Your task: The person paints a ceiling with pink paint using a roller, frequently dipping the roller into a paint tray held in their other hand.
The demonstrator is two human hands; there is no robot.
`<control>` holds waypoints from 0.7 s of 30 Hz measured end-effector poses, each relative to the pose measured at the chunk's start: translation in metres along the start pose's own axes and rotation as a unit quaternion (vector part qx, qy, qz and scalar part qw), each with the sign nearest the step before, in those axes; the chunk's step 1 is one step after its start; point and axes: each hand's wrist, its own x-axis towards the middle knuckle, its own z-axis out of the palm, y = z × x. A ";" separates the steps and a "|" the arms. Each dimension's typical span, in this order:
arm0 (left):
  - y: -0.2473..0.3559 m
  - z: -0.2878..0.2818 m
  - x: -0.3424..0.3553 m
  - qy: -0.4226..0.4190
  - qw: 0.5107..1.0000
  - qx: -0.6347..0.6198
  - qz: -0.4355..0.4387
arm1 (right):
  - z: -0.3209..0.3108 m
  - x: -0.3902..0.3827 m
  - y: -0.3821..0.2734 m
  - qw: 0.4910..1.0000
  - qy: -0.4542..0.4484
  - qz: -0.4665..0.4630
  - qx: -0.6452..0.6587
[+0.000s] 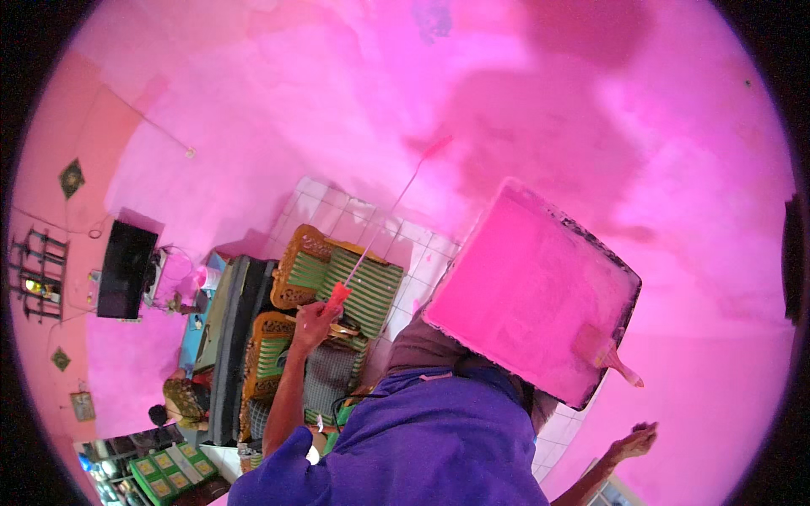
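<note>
My left hand (314,327) grips the red handle of a paint roller (339,293). Its long thin rod reaches up to the pink wall (371,110), where the small roller head lies over the painted surface. In front of my body is a wide square paint tray (531,270) coated in pink paint, with dark smeared edges; what supports it is hidden. A paintbrush (623,369) rests at its right corner, handle sticking out past the rim. My right hand (636,440) is out to the lower right, apart from the tray, with fingers curled and nothing visible in them.
Carved wooden chairs (291,291) with green striped cushions and a dark mattress-like slab (240,346) crowd the left. A television (126,270) hangs on the far wall. Another person (184,401) is at lower left, near green boxes (173,472). White floor tiles (413,244) show below.
</note>
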 end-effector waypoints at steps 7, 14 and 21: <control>0.080 -0.019 -0.021 -0.033 0.987 0.036 0.154 | 0.049 0.012 -0.251 0.996 0.041 -0.080 0.029; 0.184 0.011 -0.059 -0.090 0.927 0.113 0.347 | 0.108 -0.061 -0.305 0.901 -0.410 -0.059 0.125; 0.237 0.107 -0.105 -0.322 0.866 0.063 0.378 | 0.142 -0.090 -0.318 0.780 -0.477 0.114 0.389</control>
